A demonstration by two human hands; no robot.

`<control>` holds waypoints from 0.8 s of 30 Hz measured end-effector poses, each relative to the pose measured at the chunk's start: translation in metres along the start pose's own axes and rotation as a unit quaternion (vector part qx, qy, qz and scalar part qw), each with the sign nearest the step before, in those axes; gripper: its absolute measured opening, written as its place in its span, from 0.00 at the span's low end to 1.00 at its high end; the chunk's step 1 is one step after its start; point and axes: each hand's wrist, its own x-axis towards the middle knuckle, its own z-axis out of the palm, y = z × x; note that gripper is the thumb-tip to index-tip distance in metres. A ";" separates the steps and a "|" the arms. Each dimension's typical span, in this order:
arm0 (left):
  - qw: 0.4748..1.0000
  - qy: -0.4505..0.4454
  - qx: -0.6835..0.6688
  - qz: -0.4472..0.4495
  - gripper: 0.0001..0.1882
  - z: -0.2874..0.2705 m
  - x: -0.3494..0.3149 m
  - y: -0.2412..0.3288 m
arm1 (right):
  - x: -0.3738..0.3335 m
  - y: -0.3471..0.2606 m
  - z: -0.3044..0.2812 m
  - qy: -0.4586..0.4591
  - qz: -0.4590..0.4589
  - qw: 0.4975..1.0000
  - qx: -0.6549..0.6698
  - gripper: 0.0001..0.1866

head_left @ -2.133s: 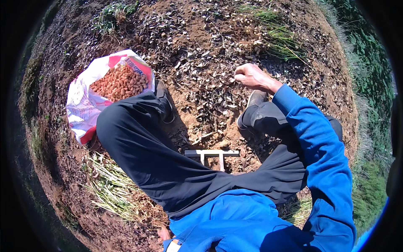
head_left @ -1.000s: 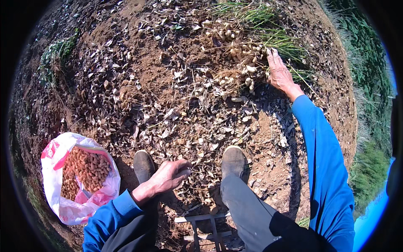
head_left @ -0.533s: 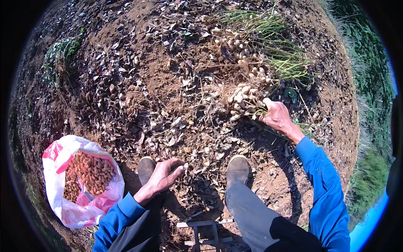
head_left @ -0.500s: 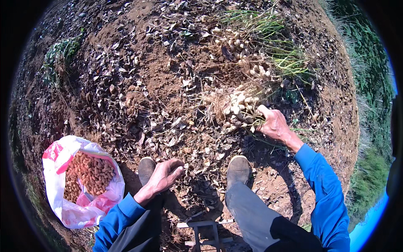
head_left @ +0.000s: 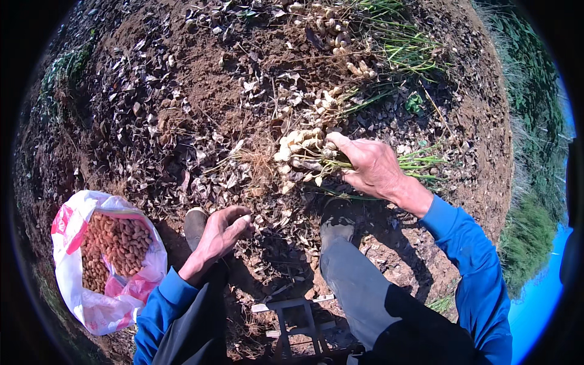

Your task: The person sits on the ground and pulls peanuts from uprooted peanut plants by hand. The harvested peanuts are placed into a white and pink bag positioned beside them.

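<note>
My right hand (head_left: 380, 170) is closed around the stems of a pulled peanut plant (head_left: 299, 147), raised off the ground. Its pale pods and wispy roots point left, and the green stems stick out to the right behind the hand. My left hand (head_left: 218, 237) is above my left boot with nothing visible in it, thumb a little apart from the loosely bent fingers. Left of it stands a white and pink plastic bag (head_left: 68, 267), its mouth wide, with many picked peanuts (head_left: 118, 243) inside.
More pulled peanut plants (head_left: 407, 48) lie at the far right on soil strewn with dry leaves. A low metal-framed stool (head_left: 295, 304) is between my legs. My right boot (head_left: 337, 220) is under the held plant. Green brush (head_left: 532, 237) borders the right side.
My right hand has lifted the peanut plant from the pile and brought it left and nearer to me. My left hand has shifted only slightly; the view has moved a little too.
</note>
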 end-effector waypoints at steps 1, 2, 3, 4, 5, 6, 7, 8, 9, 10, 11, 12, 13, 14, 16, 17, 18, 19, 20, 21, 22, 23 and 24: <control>0.999 0.005 0.035 -0.006 0.16 -0.002 -0.005 0.001 | -0.003 -0.008 -0.002 0.031 -0.008 0.999 -0.007 0.37; 0.997 0.003 0.070 -0.010 0.16 -0.006 -0.004 0.001 | -0.002 -0.019 -0.007 0.065 -0.008 0.998 0.002 0.37; 0.998 0.008 0.067 0.002 0.16 -0.006 -0.004 -0.001 | -0.003 -0.030 -0.017 0.101 -0.007 0.995 0.007 0.38; 0.999 0.014 0.043 0.016 0.16 -0.005 -0.005 -0.004 | -0.002 -0.031 -0.017 0.157 -0.016 0.987 0.024 0.37; 0.998 0.019 0.051 0.024 0.16 -0.005 -0.005 -0.006 | -0.003 -0.031 -0.013 0.150 -0.001 0.988 0.028 0.34; 0.998 0.022 0.058 0.033 0.16 -0.003 -0.004 -0.005 | -0.004 -0.030 -0.007 0.142 0.014 0.989 0.030 0.30; 0.996 -0.013 0.093 -0.004 0.16 -0.003 -0.004 -0.003 | 0.000 -0.030 0.014 0.133 -0.032 0.990 0.017 0.24; 0.991 -0.047 0.126 -0.006 0.15 0.002 0.004 -0.003 | -0.009 -0.014 0.048 0.034 -0.009 0.999 -0.032 0.21; 0.984 -0.067 0.165 0.019 0.15 0.011 0.008 0.001 | -0.022 0.006 0.085 0.043 -0.013 0.994 -0.095 0.22; 0.975 -0.076 0.204 0.038 0.15 0.016 0.005 -0.001 | -0.028 0.014 0.114 0.053 -0.025 0.987 -0.147 0.23; 0.976 -0.090 0.197 0.037 0.16 0.015 0.000 -0.005 | -0.020 -0.008 0.100 0.010 -0.003 0.990 -0.143 0.26; 0.984 -0.084 0.157 0.019 0.16 0.013 -0.008 -0.015 | -0.014 -0.037 0.080 0.002 0.047 0.994 -0.103 0.39; 0.986 -0.072 0.148 0.008 0.16 0.009 -0.017 -0.017 | -0.013 -0.048 0.072 0.067 0.024 0.993 -0.090 0.41; 0.988 -0.065 0.137 0.001 0.15 0.009 -0.022 -0.015 | -0.016 -0.051 0.066 0.133 0.005 0.988 -0.081 0.44; 0.979 -0.047 0.198 0.030 0.15 0.004 -0.018 -0.025 | -0.030 -0.035 0.079 0.091 0.113 0.989 0.039 0.48; 0.984 -0.051 0.171 0.012 0.15 0.008 -0.016 -0.024 | -0.039 -0.033 0.081 0.057 0.135 0.989 0.030 0.50; 0.988 -0.054 0.143 -0.007 0.15 0.011 -0.016 -0.022 | -0.046 -0.034 0.084 0.024 0.156 0.987 0.022 0.53; 0.985 -0.061 0.162 -0.011 0.15 0.010 -0.017 -0.019 | -0.055 -0.042 0.093 0.034 0.120 0.992 -0.028 0.56; 0.992 -0.065 0.108 0.007 0.16 0.015 -0.021 -0.018 | -0.062 -0.054 0.099 0.019 0.117 0.992 -0.044 0.57; 0.990 -0.074 0.117 0.017 0.16 0.014 -0.020 -0.022 | -0.063 -0.062 0.109 0.034 0.122 0.989 -0.078 0.57; 0.988 -0.082 0.127 0.028 0.16 0.013 -0.018 -0.025 | -0.065 -0.066 0.115 0.048 0.126 0.985 -0.111 0.57; 0.986 -0.082 0.138 0.031 0.16 0.014 -0.018 -0.025 | -0.062 -0.065 0.119 0.079 0.135 0.981 -0.119 0.57; 0.985 -0.083 0.150 0.034 0.15 0.015 -0.018 -0.025 | -0.055 -0.060 0.127 0.105 0.157 0.975 -0.119 0.56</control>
